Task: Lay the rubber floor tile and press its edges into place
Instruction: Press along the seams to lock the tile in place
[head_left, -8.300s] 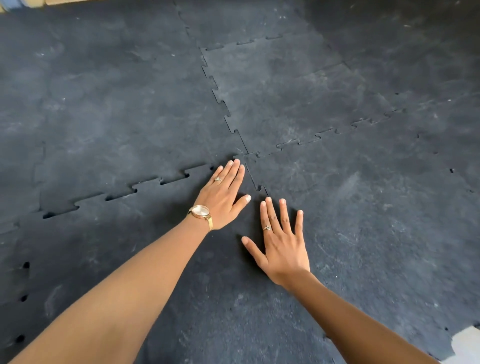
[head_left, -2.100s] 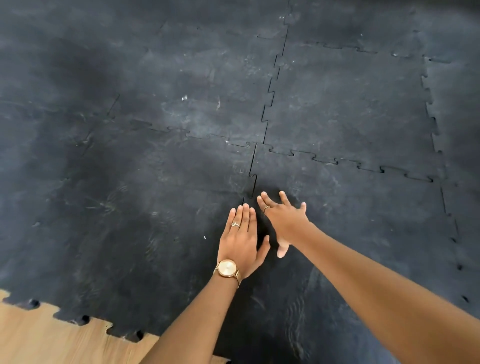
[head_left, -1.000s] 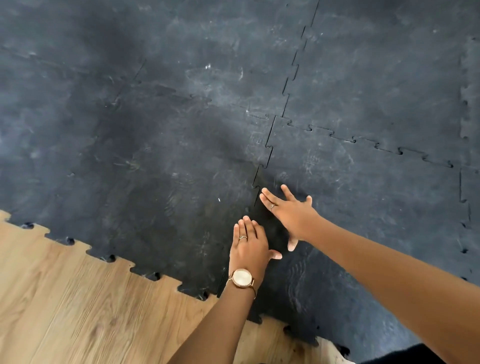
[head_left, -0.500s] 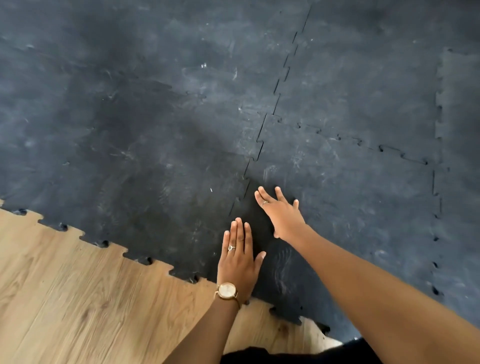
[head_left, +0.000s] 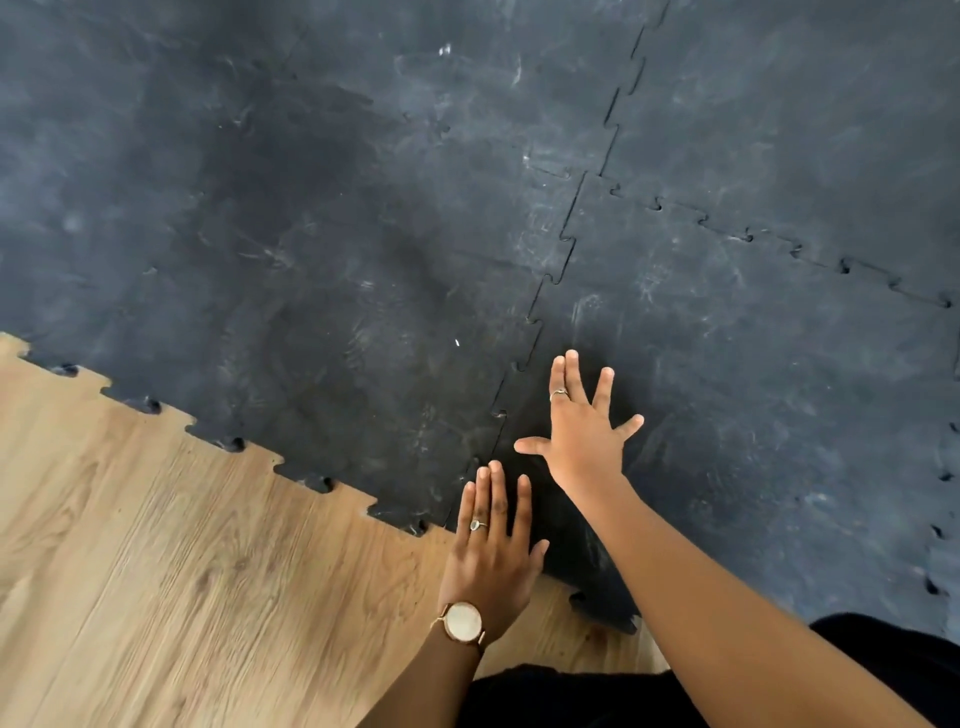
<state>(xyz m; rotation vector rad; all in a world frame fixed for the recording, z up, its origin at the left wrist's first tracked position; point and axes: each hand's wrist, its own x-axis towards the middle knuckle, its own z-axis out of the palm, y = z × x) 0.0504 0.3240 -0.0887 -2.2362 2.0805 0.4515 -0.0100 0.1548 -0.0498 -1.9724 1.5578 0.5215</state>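
The left hand (head_left: 488, 551) lies flat, fingers together, palm down at the near edge of the rubber floor tile (head_left: 753, 415), beside the interlocking seam (head_left: 524, 358). The right hand (head_left: 584, 431) is open with fingers splayed, palm down further along that seam. The dark, scuffed tile lies joined to its neighbours, its toothed edge meeting the wood floor (head_left: 156, 571).

floor: light wood planks (head_left: 156, 571) | lit evenly, near-left
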